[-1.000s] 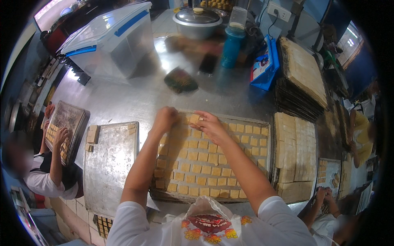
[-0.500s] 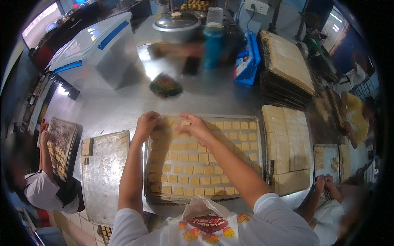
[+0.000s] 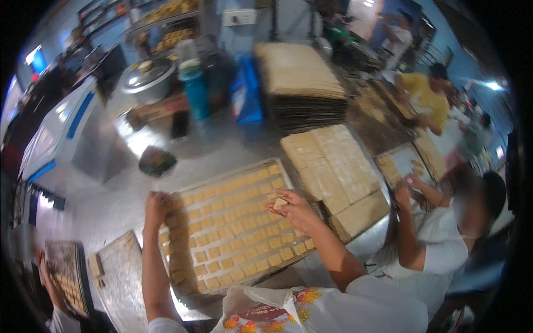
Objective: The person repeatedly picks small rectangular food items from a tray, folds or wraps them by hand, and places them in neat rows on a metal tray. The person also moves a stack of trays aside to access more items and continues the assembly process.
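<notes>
A metal baking tray (image 3: 229,172) lies in front of me, covered with rows of small square dough pieces (image 3: 239,258). My right hand (image 3: 298,213) is above the tray's right side. Its fingers are closed around a small pale block of dough squares (image 3: 280,203). At the tray's far left corner, my left hand (image 3: 157,206) is closed, its fingertips bunched together. Whatever it may hold is hidden.
Sheets of cut dough (image 3: 336,161) lie right of the tray, with a tall stack of dough-topped trays (image 3: 302,72) behind. A blue-green bottle (image 3: 194,91), lidded pot (image 3: 147,80) and plastic bin (image 3: 69,130) stand farther back. Co-workers handle trays on both sides.
The view has swung to the right. My right hand has moved away from my left, toward the tray's right side, with the dough block in it. My left hand stays near the far left corner.
</notes>
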Motion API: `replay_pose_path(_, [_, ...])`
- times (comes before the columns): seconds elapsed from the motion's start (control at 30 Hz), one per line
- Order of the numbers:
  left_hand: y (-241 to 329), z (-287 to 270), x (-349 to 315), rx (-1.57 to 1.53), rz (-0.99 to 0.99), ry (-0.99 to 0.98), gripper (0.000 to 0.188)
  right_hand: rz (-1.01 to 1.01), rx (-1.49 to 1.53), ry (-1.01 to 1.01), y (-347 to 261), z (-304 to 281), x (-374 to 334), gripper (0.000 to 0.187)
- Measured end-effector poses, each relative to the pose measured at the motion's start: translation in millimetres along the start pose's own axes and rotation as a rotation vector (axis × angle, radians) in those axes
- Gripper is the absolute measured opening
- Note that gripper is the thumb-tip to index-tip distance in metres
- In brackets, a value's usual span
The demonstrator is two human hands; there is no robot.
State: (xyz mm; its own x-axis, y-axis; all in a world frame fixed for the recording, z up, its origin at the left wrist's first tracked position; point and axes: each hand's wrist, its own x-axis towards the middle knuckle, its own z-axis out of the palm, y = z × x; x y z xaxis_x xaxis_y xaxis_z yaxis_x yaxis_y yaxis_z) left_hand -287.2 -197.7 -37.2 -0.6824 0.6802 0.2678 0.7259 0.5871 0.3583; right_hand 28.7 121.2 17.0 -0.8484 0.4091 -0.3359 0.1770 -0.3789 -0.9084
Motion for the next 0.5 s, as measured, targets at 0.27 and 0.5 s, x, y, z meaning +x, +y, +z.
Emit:
replay_pose_path(0.27, [-16, -27, 1, -0.666, -0.323, -0.023, 0.012, 0.023, 0.014, 0.379, 1, -82, -90, 0.043])
replay_pose_path(0.5, [-50, -31, -14, -0.194, -0.248, -0.063, 0.015, -0.075, 0.199, 0.294, 14, -96, -114, 0.025])
